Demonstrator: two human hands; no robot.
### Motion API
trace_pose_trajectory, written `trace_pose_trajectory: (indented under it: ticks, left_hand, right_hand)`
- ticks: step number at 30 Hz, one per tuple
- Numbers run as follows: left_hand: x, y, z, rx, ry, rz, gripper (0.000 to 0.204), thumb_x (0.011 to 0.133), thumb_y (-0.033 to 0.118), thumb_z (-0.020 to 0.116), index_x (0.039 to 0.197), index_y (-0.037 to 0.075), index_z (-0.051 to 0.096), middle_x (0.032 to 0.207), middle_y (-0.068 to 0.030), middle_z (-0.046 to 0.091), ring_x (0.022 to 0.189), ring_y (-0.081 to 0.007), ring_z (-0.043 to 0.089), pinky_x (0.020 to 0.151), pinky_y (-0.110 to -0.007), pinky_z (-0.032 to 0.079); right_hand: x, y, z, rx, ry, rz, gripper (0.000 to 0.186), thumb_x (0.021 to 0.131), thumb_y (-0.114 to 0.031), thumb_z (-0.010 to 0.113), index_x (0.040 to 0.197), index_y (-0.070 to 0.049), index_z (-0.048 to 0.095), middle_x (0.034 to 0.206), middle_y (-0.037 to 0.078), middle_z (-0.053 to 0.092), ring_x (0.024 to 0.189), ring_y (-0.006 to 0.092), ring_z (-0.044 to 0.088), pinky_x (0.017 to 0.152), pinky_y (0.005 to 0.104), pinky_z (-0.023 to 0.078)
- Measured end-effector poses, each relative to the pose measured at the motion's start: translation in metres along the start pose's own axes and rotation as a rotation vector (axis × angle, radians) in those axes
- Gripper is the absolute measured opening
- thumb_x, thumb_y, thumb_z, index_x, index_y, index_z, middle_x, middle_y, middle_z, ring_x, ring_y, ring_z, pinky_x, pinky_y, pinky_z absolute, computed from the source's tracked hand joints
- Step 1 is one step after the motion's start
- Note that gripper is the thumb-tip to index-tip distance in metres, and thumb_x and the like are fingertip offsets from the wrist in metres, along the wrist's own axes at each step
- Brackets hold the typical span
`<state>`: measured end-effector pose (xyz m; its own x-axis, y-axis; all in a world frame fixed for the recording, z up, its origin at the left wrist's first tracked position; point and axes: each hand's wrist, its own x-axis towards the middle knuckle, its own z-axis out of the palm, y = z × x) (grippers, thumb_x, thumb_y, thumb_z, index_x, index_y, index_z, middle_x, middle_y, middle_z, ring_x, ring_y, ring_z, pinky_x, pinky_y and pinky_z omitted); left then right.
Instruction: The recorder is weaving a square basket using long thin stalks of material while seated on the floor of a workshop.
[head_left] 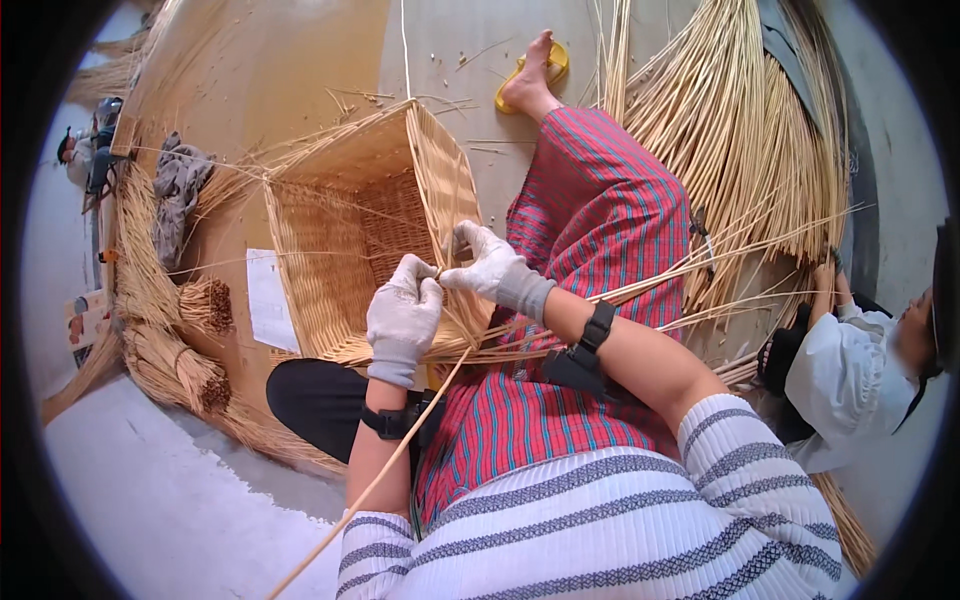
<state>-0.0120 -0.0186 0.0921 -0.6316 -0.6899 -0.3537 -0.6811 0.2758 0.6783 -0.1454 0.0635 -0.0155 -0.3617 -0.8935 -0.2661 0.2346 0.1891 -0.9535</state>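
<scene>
A square woven wicker basket (310, 265) lies tipped on its side before me, its open mouth facing me. Both my hands wear white gloves and meet at the basket's right-hand rim. My left hand (404, 315) is closed, thumb and fingers pinched on a wicker strand at that rim. From the right, my right hand (492, 268) pinches at the same spot, its fingertips curled over the rim strands. A long, thick cane (350, 508) slants from the rim past my left forearm toward the lower left. Exactly how the strands cross under my fingertips is hidden.
Loose canes (740, 240) stick out rightward across my red checked skirt (600, 200). A large heap of canes (710, 120) lies at the far right, near another person (845, 370). Tied bundles (175, 365) and a grey cloth (180, 190) are at left. A yellow slipper (558, 62) lies ahead.
</scene>
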Motion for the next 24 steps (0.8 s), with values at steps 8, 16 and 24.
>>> trace_pose_trajectory:
  ticks: [8, 16, 24]
  left_hand:
    - [0.014, 0.0, 0.003, 0.349, -0.053, 0.04, 0.014, 0.094, 0.019, 0.058, 0.099, 0.007, 0.059, 0.085, -0.0188, 0.068, 0.081, -0.0365, 0.067, 0.073, -0.043, 0.051]
    - [0.014, -0.032, 0.008, -0.639, -0.215, -0.172, 0.015, 0.103, 0.025, 0.059, 0.104, 0.011, 0.055, 0.072, 0.0042, 0.05, 0.055, -0.0023, 0.041, 0.046, -0.018, 0.031]
    - [0.021, -0.029, 0.013, -0.435, -0.158, -0.114, 0.01, 0.1, 0.014, 0.062, 0.102, 0.008, 0.054, 0.075, 0.0026, 0.057, 0.06, -0.004, 0.05, 0.053, -0.021, 0.041]
  right_hand:
    - [0.001, -0.01, 0.009, -0.42, 0.13, 0.089, 0.065, 0.072, -0.033, 0.079, 0.121, 0.003, 0.057, 0.121, 0.03, 0.061, 0.119, 0.0413, 0.058, 0.102, 0.0429, 0.047]
    - [-0.002, -0.005, 0.003, -0.361, 0.064, 0.044, 0.088, 0.074, -0.033, 0.075, 0.143, 0.011, 0.043, 0.139, 0.033, 0.051, 0.132, 0.0397, 0.05, 0.114, 0.0376, 0.038]
    - [-0.001, -0.003, 0.001, -0.227, -0.024, 0.048, 0.081, 0.075, -0.031, 0.074, 0.139, 0.009, 0.047, 0.132, 0.03, 0.055, 0.126, 0.0388, 0.054, 0.108, 0.038, 0.043]
